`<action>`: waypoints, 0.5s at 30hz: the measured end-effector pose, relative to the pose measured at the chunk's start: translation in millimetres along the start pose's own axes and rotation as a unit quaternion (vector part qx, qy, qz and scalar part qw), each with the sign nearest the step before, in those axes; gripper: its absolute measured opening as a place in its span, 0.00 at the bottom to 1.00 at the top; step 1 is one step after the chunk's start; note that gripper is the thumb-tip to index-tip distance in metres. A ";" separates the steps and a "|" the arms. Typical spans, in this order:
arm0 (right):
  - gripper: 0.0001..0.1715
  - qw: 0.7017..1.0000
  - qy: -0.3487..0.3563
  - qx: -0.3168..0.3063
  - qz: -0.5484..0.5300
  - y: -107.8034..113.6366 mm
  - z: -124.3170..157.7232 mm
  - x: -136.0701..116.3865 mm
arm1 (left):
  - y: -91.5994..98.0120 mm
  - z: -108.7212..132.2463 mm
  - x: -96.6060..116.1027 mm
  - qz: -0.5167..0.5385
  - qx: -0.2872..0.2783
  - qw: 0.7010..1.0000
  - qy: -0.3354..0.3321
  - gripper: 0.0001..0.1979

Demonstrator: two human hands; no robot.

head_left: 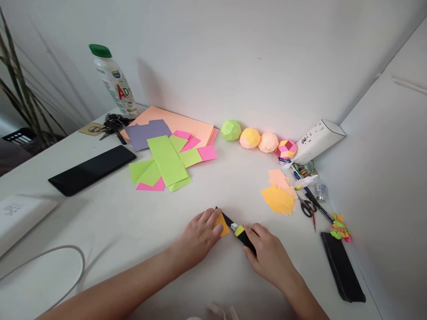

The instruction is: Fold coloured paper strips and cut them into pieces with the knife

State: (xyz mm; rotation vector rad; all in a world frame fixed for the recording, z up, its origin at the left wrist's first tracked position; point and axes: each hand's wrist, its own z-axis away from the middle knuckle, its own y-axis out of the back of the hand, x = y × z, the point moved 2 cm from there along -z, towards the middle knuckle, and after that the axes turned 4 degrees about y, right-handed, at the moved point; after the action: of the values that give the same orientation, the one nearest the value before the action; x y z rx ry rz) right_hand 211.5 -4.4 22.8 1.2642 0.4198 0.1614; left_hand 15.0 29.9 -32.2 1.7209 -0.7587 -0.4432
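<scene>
My left hand [201, 235] holds a small orange piece of paper [223, 226] at the middle front of the desk. The fingers are bent over the paper's left side and hide part of it. In my right hand [268, 251] is a black and yellow utility knife [239, 230], with the fingers wrapped round its handle. The dark blade is out and points up and left. It lies along the upper right edge of the orange paper, close to my left fingertips; whether it touches the paper I cannot tell.
Green and pink paper pieces [168, 162] lie at centre left. Yellow-orange cut pieces [278, 198], scissors [307, 208] and pens are on the right. Several paper polyhedra [250, 138] line the wall. A bottle [116, 86], black phone [93, 170] and white cable [82, 262] are left; a black case [343, 267] is right.
</scene>
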 end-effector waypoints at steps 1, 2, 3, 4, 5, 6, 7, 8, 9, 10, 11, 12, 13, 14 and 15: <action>0.26 1.000 0.000 0.000 -0.001 0.0 -0.4 -0.4 | 0.0 0.0 -0.2 0.000 -0.002 1.000 0.005 0.04; 0.26 1.000 0.000 -0.001 -0.002 0.0 -0.8 -0.8 | 0.2 -0.1 -0.3 -0.001 -0.005 1.000 0.008 0.04; 0.26 1.000 -0.001 0.000 -0.002 0.0 -1.1 -1.1 | 0.4 -0.3 -0.4 -0.002 -0.009 1.000 0.009 0.05; 0.26 1.000 -0.002 0.003 -0.001 -0.2 -1.3 -1.4 | 0.9 -0.4 -0.4 -0.002 -0.014 1.000 0.008 0.05; 0.25 1.000 -0.003 0.007 0.000 -0.5 -1.4 -1.6 | 1.4 -0.7 -0.5 -0.002 -0.019 1.000 0.007 0.05; 0.25 1.000 -0.003 0.012 0.001 -1.0 -1.4 -1.8 | 1.9 -1.0 -0.6 -0.001 -0.025 1.000 0.005 0.05; 0.26 1.000 -0.003 0.017 0.002 -1.7 -1.4 -1.9 | 2.4 -1.3 -0.7 0.000 -0.030 1.000 0.004 0.05; 0.26 1.000 -0.003 0.021 0.003 -2.6 -1.4 -2.0 | 2.8 -1.6 -0.7 0.001 -0.033 0.999 0.003 0.04; 0.26 1.000 -0.003 0.024 0.004 -3.8 -1.7 -2.1 | 3.0 -1.9 -0.7 0.001 -0.035 0.999 0.003 0.04; 0.26 1.000 -0.003 0.027 0.005 -5.1 -2.2 -2.3 | 3.0 -2.1 -0.6 0.001 -0.036 0.999 0.005 0.04; 0.26 0.999 -0.004 0.032 0.007 -6.4 -3.0 -2.4 | 2.7 -2.3 -0.3 0.002 -0.038 0.999 0.006 0.04; 0.26 0.999 -0.005 0.040 0.008 -7.6 -4.1 -2.4 | 2.3 -2.3 -0.1 0.004 -0.039 0.999 0.009 0.04; 0.26 0.999 -0.007 0.050 0.006 -8.8 -5.4 -2.2 | 1.8 -2.3 0.1 0.005 -0.041 0.999 0.011 0.05; 0.25 0.998 -0.008 0.060 0.001 -9.8 -6.8 -1.8 | 1.5 -2.2 0.2 0.007 -0.044 0.999 0.014 0.05; 0.25 0.998 -0.009 0.069 -0.008 -10.7 -8.1 -0.9 | 1.5 -2.1 0.0 0.009 -0.050 0.999 0.016 0.05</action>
State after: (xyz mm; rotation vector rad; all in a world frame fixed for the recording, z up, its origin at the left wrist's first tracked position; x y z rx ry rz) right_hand 206.3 -0.8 10.9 1.3971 0.4305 0.1084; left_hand 15.9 31.2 -30.2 1.6242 -0.7166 -0.4335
